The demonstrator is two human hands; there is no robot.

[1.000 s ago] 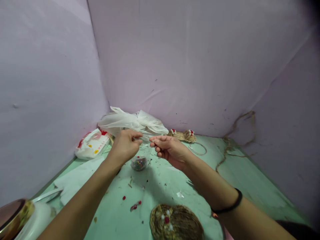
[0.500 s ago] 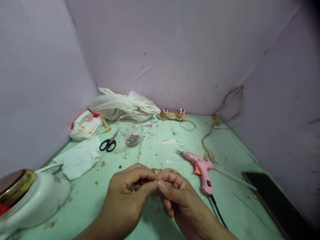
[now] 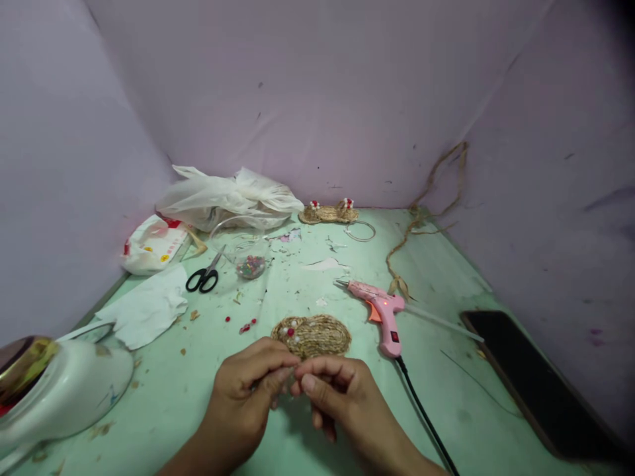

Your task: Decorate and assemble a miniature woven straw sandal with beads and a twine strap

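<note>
My left hand (image 3: pixel 247 389) and my right hand (image 3: pixel 344 400) meet low in the middle of the head view, fingertips pinched together. Whatever is between them is too small and hidden to name. Just beyond my fingers, a braided straw-coloured sole-shaped piece (image 3: pixel 322 335) lies flat on the table, with red and white beads (image 3: pixel 290 332) on its left end. To its left rest several loose red beads (image 3: pixel 247 326). A pink hot glue gun (image 3: pixel 384 314) lies to the right of this piece, its small light glowing orange.
Farther back are scissors (image 3: pixel 203 279), a clear container of coloured beads (image 3: pixel 251 266), a white plastic bag (image 3: pixel 231 201), a finished-looking braided pair (image 3: pixel 328 213) and a wire ring (image 3: pixel 360 231). A phone (image 3: pixel 526 377) lies right, a white pot-like object (image 3: pixel 84 396) left. The glue gun's black cord (image 3: pixel 419 403) runs toward me.
My hands have drawn nearer to me and apart from the braided piece, which now shows with its beads. More red beads are visible at its left. The whole view has shifted slightly.
</note>
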